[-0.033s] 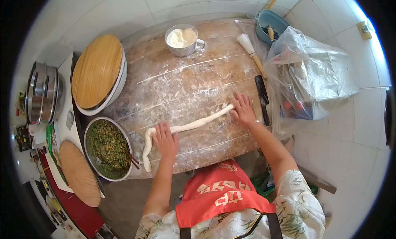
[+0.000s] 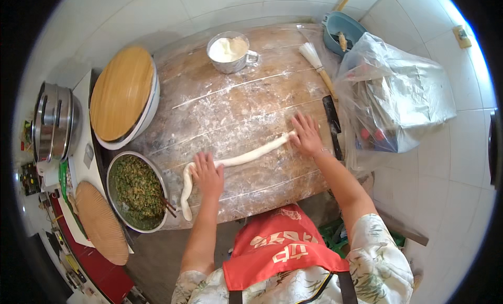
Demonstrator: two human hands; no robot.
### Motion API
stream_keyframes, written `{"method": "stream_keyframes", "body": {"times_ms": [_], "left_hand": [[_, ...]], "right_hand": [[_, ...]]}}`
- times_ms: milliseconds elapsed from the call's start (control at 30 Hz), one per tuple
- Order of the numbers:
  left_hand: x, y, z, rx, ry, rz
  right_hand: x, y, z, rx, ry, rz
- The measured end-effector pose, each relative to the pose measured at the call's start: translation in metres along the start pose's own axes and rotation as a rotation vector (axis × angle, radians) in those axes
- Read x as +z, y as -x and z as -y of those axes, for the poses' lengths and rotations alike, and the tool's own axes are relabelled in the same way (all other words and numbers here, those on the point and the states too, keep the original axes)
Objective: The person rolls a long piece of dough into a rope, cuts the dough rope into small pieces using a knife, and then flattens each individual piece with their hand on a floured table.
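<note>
A long white rope of dough (image 2: 251, 155) lies across a floured wooden board (image 2: 236, 110). Its left end bends down toward the board's near edge. My left hand (image 2: 208, 175) rests palm down on the rope near that bend, fingers stretched out. At the rope's right end, my right hand (image 2: 307, 136) presses flat with its fingers spread, covering the tip. Neither hand is wrapped round the dough.
Left of the board stand a metal bowl of chopped green filling (image 2: 137, 191) with chopsticks and a basin under a round wooden lid (image 2: 123, 94). A cup of flour (image 2: 229, 51) stands at the back. A brush (image 2: 319, 65), a black-handled knife (image 2: 332, 115) and a plastic-covered box (image 2: 398, 94) are at right.
Both hands have shifted slightly to the left and away from me, still flat on the dough. The rope has moved a little with them.
</note>
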State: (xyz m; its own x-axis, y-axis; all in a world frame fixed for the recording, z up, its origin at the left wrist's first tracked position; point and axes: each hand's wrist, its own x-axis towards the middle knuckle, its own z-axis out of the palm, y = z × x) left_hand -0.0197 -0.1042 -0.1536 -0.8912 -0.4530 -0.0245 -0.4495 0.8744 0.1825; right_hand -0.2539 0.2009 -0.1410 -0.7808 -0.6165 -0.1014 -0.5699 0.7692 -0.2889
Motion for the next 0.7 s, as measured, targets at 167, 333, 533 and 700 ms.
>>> {"method": "stream_keyframes", "body": {"times_ms": [167, 333, 533, 700], "left_hand": [[0.011, -0.075, -0.011, -0.134, -0.129, -0.024], [0.027, -0.053, -0.044, 0.110, 0.112, -0.072], [0.014, -0.055, -0.132, 0.242, 0.196, -0.016], [0.030, -0.085, -0.185, 0.280, 0.263, 0.025]], "right_hand": [[-0.003, -0.071, 0.000, 0.175, -0.022, -0.165], [-0.020, -0.005, -0.032, 0.197, -0.232, -0.389], [-0.027, 0.104, -0.072, 0.683, -0.071, -0.024], [-0.032, 0.099, -0.094, 0.709, -0.207, 0.150]]}}
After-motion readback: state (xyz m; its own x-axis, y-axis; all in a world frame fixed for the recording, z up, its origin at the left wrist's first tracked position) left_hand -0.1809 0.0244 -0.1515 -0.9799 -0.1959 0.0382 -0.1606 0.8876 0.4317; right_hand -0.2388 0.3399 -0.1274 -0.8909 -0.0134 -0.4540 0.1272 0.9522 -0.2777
